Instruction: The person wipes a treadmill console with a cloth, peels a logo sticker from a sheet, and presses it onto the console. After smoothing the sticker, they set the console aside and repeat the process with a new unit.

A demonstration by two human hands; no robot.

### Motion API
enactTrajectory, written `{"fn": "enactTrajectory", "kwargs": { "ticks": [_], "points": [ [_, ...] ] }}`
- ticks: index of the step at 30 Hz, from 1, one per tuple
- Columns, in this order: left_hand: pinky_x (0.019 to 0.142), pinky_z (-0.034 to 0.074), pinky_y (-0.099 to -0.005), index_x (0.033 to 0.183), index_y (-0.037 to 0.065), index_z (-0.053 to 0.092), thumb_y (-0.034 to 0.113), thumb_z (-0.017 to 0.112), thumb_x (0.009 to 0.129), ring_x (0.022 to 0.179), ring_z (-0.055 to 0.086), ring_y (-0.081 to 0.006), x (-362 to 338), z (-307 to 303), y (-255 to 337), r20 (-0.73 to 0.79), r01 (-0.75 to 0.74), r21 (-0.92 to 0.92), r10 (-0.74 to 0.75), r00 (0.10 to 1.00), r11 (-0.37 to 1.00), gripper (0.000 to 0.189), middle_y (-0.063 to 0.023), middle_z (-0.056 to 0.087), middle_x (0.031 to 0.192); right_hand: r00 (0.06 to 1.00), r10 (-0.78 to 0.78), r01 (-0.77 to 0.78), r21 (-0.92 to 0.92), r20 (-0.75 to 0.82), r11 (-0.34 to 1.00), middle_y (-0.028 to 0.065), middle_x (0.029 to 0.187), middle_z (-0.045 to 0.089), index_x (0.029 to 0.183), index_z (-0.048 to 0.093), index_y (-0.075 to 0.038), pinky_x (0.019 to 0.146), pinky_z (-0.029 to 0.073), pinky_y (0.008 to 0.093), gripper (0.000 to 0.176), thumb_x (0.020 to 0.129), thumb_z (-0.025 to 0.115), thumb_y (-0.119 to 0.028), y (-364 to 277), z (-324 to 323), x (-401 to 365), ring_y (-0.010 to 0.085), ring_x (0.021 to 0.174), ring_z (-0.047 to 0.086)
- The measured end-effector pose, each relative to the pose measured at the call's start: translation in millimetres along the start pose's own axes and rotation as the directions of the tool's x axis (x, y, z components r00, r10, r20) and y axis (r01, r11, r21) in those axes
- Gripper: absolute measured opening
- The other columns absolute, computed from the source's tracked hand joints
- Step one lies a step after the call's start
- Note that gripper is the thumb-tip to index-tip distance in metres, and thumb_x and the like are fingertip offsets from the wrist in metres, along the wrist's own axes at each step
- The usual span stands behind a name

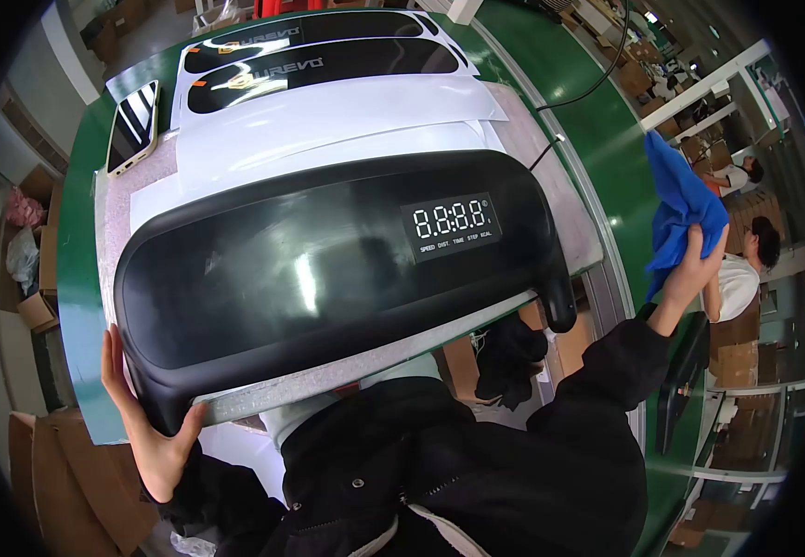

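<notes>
A long black display console (328,278) lies in front of me, its glossy face up, with a digit display (453,223) at its right part. My left hand (159,455) grips the console's lower left end, thumb on the near side and fingers along the outer edge. Off to the right, away from the console, my right hand (697,265) is closed on a blue cloth (681,200) that bunches up above the fingers. Under the console is a pale foam pad (574,223).
Behind the console lie white sheets (328,110) and black glossy panels (328,72) with lettering. A phone (133,130) rests at the back left of the green table (87,316). A black cable (597,84) hangs at the back right. Cardboard boxes (59,483) stand left; two people sit far right.
</notes>
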State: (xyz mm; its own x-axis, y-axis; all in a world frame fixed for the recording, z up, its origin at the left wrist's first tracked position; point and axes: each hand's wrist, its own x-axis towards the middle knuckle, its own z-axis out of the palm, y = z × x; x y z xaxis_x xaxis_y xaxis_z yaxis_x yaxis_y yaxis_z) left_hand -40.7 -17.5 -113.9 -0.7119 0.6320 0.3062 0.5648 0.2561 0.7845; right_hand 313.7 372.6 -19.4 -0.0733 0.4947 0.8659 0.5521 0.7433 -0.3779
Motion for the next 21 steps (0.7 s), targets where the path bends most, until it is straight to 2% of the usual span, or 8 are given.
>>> {"fn": "enactTrajectory", "kwargs": {
  "ticks": [1,2,4,6,9,12,15,21],
  "points": [
    [0.107,0.013,-0.0335,0.134,-0.002,0.028,0.01,0.067,0.059,0.129,0.027,-0.0266,-0.5,0.3,1.8,0.006,0.072,-0.065,-0.072,0.997,0.995,0.085,-0.0157,0.026,0.14,0.998,-0.028,0.025,0.044,0.056,0.999,0.0137,0.086,0.056,0.095,0.052,0.005,0.074,0.041,0.032,0.023,0.078,0.054,-0.011,-16.1,11.8,-9.0,0.0227,0.078,0.054],
    [0.107,0.014,-0.0335,0.134,-0.002,0.028,0.009,0.067,0.06,0.129,0.027,-0.0261,-1.3,0.0,4.9,0.016,0.144,-0.128,-0.143,0.99,0.981,0.085,-0.016,0.027,0.14,0.979,-0.115,0.133,-0.097,0.17,0.986,0.0136,0.087,0.051,0.093,0.05,0.006,0.075,0.041,0.0318,0.024,0.075,0.054,-0.01,-28.5,24.7,-17.3,0.0252,0.08,0.052],
    [0.107,0.014,-0.0333,0.134,-0.003,0.028,0.007,0.067,0.061,0.129,0.027,-0.0251,-3.9,1.4,11.0,0.015,0.229,-0.249,-0.233,0.972,0.941,0.084,-0.0164,0.029,0.139,0.829,-0.096,0.227,-0.175,0.552,0.958,0.0168,0.096,0.043,0.092,0.048,0.009,0.077,0.04,0.0338,0.032,0.07,0.059,-0.011,-44.0,53.7,-32.5,0.0331,0.087,0.048],
    [0.107,0.014,-0.033,0.134,-0.003,0.028,0.005,0.067,0.063,0.129,0.027,-0.0243,-8.1,6.2,16.2,-0.014,0.254,-0.371,-0.279,0.96,0.893,0.082,-0.0165,0.032,0.138,0.716,-0.13,0.117,0.065,0.686,0.991,0.0176,0.102,0.043,0.097,0.047,0.009,0.085,0.039,0.0349,0.037,0.069,0.062,-0.011,-42.3,86.9,-57.0,0.035,0.097,0.048],
    [0.106,0.014,-0.0325,0.133,-0.004,0.03,0.005,0.067,0.063,0.128,0.028,-0.0247,-13.4,9.6,17.3,-0.062,0.223,-0.349,-0.26,0.964,0.91,0.08,-0.0158,0.033,0.137,0.721,-0.138,0.025,0.174,0.679,0.984,0.0222,0.12,0.042,0.115,0.041,0.004,0.094,0.035,0.0377,0.05,0.073,0.062,-0.014,-51.8,100.6,-60.1,0.0388,0.111,0.043],
    [0.106,0.014,-0.033,0.134,-0.004,0.029,0.007,0.067,0.065,0.129,0.027,-0.0253,-15.2,9.2,11.5,-0.062,0.19,-0.297,-0.218,0.974,0.936,0.079,-0.0156,0.032,0.137,0.639,-0.085,-0.014,0.123,0.765,0.992,0.0256,0.129,0.037,0.123,0.037,0.003,0.1,0.029,0.0412,0.057,0.076,0.061,-0.018,-67.1,105.2,-63.4,0.0413,0.119,0.036],
    [0.106,0.014,-0.0339,0.134,-0.003,0.029,0.009,0.067,0.066,0.129,0.027,-0.0255,-15.3,8.7,6.3,-0.054,0.159,-0.252,-0.178,0.982,0.954,0.078,-0.0153,0.032,0.138,0.588,-0.271,0.252,0.146,0.762,0.957,0.0284,0.13,0.035,0.126,0.034,0.004,0.103,0.025,0.0451,0.06,0.079,0.06,-0.024,-100.8,121.1,-77.0,0.0434,0.122,0.032],
    [0.107,0.014,-0.035,0.136,-0.002,0.024,0.011,0.068,0.067,0.129,0.026,-0.0258,-18.3,5.2,-1.1,-0.025,0.159,-0.236,-0.169,0.985,0.959,0.083,-0.0153,0.029,0.139,0.507,-0.644,0.243,0.621,0.574,0.745,0.034,0.126,0.034,0.121,0.037,0.013,0.103,0.021,0.0487,0.066,0.075,0.058,-0.03,-264.8,166.2,-142.3,0.046,0.119,0.033]
  ]
}}
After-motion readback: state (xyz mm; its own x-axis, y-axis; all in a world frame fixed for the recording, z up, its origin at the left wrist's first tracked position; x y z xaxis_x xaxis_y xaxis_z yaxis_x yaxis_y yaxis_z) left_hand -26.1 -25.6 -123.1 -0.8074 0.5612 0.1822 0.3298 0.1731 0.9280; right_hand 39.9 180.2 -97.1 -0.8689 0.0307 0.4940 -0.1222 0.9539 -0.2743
